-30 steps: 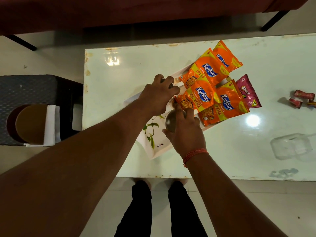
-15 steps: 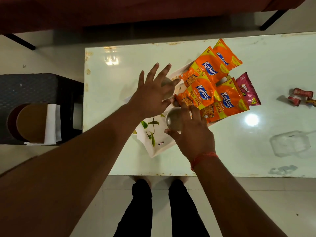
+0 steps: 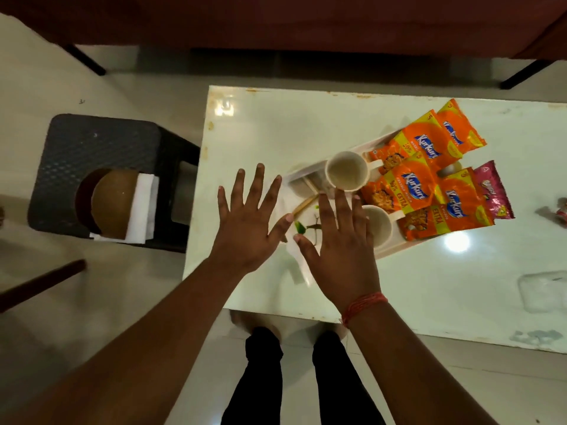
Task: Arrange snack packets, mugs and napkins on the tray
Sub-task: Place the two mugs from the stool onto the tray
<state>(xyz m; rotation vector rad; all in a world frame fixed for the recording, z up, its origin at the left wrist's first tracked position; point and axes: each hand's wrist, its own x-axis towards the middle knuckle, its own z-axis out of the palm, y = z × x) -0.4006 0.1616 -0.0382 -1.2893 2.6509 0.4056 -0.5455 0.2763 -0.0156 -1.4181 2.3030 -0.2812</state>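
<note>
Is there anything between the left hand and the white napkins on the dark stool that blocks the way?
Nothing visible does. The left hand is open above the table edge, and the napkins lie on the stool partly under a round brown mat.

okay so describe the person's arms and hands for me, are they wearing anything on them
Both forearms are bare, with no sleeves in view. The right hand has a band of red-orange thread wound around its wrist. The left hand and its wrist carry nothing: no watch, ring or glove shows on either hand.
</note>
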